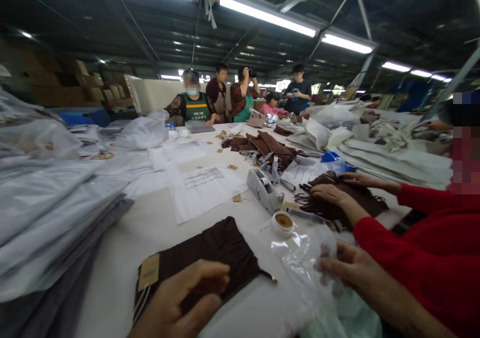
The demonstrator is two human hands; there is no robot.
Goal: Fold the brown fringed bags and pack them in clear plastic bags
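Cloth [210, 248] partly behind left hand [178, 303]

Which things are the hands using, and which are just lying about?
In use, it seems: brown pouch with its tan tag, by the left hand; clear plastic bag, in the right hand.

Probably just lying about: tape dispenser, round tub, printed sheets.

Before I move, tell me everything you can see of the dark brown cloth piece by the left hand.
The dark brown cloth piece looks matte, like a folded pouch, gathered into creases toward its right end. A short dark cord with a brassy-looking tip sticks out there. A tan tag with thin white strings lies on its left end. It lies flat, slanted, on the white table. The left hand hides part of its near side; I cannot tell whether they touch.
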